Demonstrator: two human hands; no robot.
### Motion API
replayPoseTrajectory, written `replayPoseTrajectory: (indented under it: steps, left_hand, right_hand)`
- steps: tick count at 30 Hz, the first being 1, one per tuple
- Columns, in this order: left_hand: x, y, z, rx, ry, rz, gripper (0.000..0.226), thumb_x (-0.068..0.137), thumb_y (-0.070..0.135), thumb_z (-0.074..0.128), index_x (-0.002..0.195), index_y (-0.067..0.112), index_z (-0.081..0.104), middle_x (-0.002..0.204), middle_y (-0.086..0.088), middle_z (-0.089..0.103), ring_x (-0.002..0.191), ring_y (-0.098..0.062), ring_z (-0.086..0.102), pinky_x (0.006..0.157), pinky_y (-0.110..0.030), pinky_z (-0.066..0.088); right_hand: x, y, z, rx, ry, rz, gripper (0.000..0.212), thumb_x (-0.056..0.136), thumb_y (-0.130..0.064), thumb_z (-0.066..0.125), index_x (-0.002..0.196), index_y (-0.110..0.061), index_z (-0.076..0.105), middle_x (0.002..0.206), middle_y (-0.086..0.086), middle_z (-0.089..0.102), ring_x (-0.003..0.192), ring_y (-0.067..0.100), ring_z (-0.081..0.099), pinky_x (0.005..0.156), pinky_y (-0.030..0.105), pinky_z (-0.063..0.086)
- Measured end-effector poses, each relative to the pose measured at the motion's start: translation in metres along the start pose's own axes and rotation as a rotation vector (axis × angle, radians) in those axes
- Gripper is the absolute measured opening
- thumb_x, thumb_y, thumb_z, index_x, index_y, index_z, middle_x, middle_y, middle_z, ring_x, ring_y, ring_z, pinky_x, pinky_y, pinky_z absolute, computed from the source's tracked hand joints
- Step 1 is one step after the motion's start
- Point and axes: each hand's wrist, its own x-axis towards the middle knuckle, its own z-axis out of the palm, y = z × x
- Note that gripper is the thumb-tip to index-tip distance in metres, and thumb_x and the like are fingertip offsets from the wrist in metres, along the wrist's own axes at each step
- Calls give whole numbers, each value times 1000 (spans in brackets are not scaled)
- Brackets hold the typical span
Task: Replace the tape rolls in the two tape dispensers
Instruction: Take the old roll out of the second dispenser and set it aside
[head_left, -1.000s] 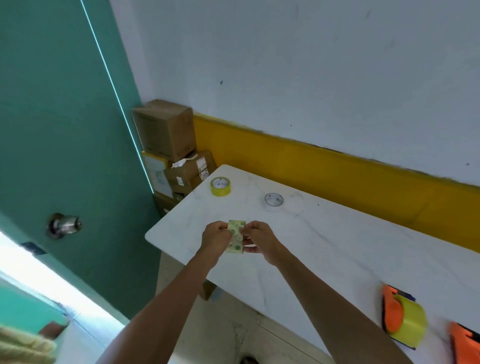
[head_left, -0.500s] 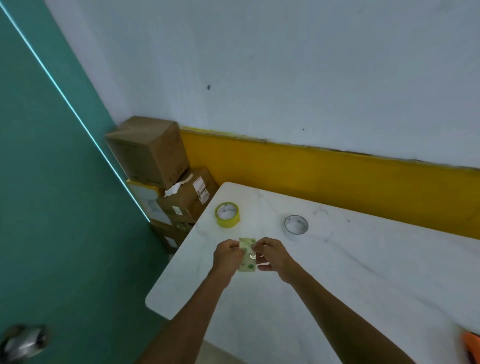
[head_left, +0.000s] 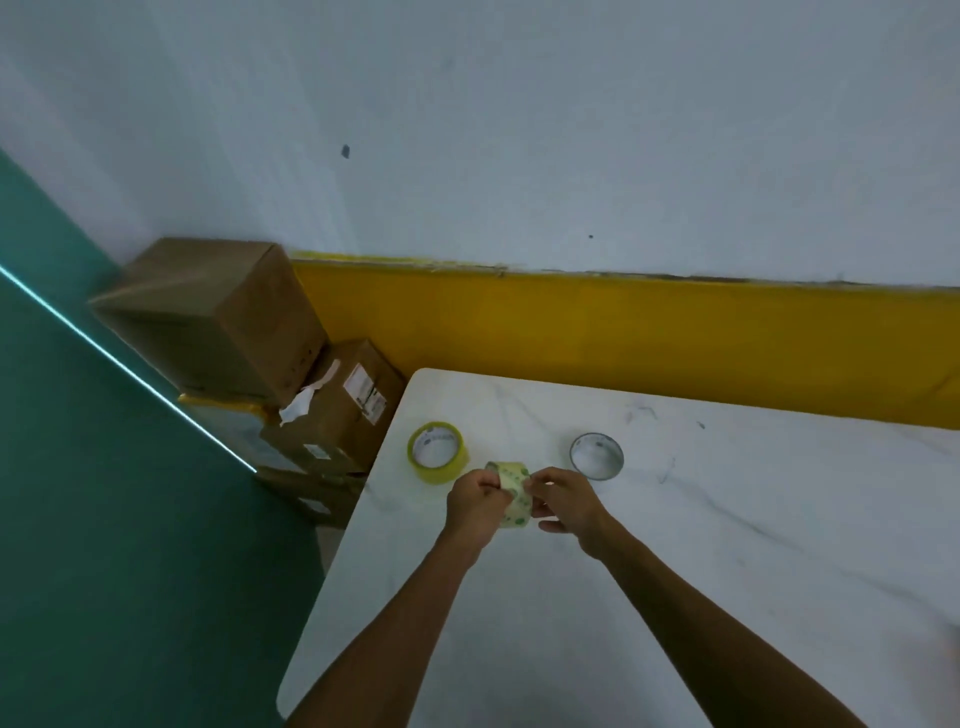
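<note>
A pale patterned tape roll (head_left: 514, 493) with green spots is held on edge above the white marble table (head_left: 727, 519). My left hand (head_left: 475, 506) grips its left side and my right hand (head_left: 563, 501) pinches its right side. Flat on the table behind my hands lie a yellow tape roll (head_left: 437, 452) to the left and a thin clear roll (head_left: 596, 455) to the right. No dispenser shows in this view.
Stacked cardboard boxes (head_left: 244, 353) stand in the corner beyond the table's left end, against a green wall (head_left: 104, 519). A yellow band (head_left: 623, 332) runs along the white wall behind the table. The table's rounded left edge lies just left of my forearms.
The view has swung up and to the left: the orange dispensers at the right and the door knob have left the frame. Both hands still hold the patterned roll, now closer to the two rolls.
</note>
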Motion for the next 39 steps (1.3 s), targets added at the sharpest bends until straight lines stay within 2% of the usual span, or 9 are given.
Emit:
replayPoseTrajectory:
  steps: [4, 8, 12, 15, 20, 25, 28, 35, 39]
  left_hand:
    - [30, -4, 7, 122, -63, 78, 7, 79, 8, 62, 81, 14, 63, 87, -5, 64, 80, -22, 59, 66, -28, 46]
    - [58, -4, 10, 254, -136, 220, 24, 77, 7, 67, 65, 22, 52, 65, 3, 55, 65, -16, 51, 59, -26, 42]
    - [81, -2, 15, 485, -168, 437, 16, 75, 7, 63, 66, 16, 53, 55, 5, 48, 58, -19, 50, 54, -26, 36]
    - [95, -6, 22, 671, -202, 583, 1, 76, 10, 59, 76, 9, 60, 68, -5, 58, 71, -29, 61, 57, -27, 35]
    - [106, -18, 37, 952, -273, 696, 24, 89, 10, 48, 108, 14, 63, 103, -9, 70, 96, -30, 66, 77, -35, 51]
    - [108, -36, 39, 971, -301, 799, 31, 86, 10, 56, 116, 9, 63, 106, -13, 69, 96, -33, 66, 77, -40, 56]
    - [110, -40, 26, 1015, -249, 927, 43, 72, 16, 68, 115, 10, 63, 104, -9, 69, 90, -27, 68, 73, -33, 57]
    - [131, -33, -35, 1105, 14, 761, 43, 59, 12, 78, 100, 9, 66, 87, -8, 69, 73, -22, 68, 60, -31, 55]
    - [147, -52, -53, 1149, -10, 674, 36, 52, 10, 82, 84, 0, 69, 77, -17, 70, 71, -32, 69, 64, -36, 59]
  right_hand:
    - [18, 1, -2, -5, 70, 31, 13, 91, -20, 57, 84, -14, 67, 86, 13, 69, 76, 21, 63, 66, 29, 52]
    - [36, 2, -3, 22, 126, 81, 15, 89, -11, 53, 84, -12, 67, 83, 11, 66, 68, 19, 60, 61, 27, 50]
    - [54, 3, -5, 92, 199, 84, 20, 91, -15, 52, 102, -7, 66, 90, 9, 64, 77, 21, 63, 71, 35, 56]
    - [60, 4, -4, 115, 239, 71, 19, 92, -16, 49, 102, -9, 64, 92, 7, 64, 84, 23, 63, 82, 41, 56]
    - [63, 10, -6, 120, 260, 62, 19, 96, -20, 49, 106, -12, 63, 98, 8, 66, 90, 24, 67, 77, 36, 58]
    - [62, 20, -7, 111, 249, 56, 18, 96, -22, 49, 105, -15, 62, 98, 10, 68, 87, 24, 68, 76, 34, 58]
    - [62, 18, -4, 132, 238, 58, 19, 97, -21, 48, 104, -10, 63, 97, 12, 68, 85, 25, 68, 74, 33, 57]
    - [60, 13, 6, 155, 185, 44, 18, 96, -19, 50, 101, -6, 62, 94, 15, 66, 84, 26, 66, 75, 36, 56]
    - [60, 18, 6, 155, 174, 41, 16, 95, -19, 51, 97, -8, 63, 93, 14, 66, 83, 25, 66, 82, 41, 57]
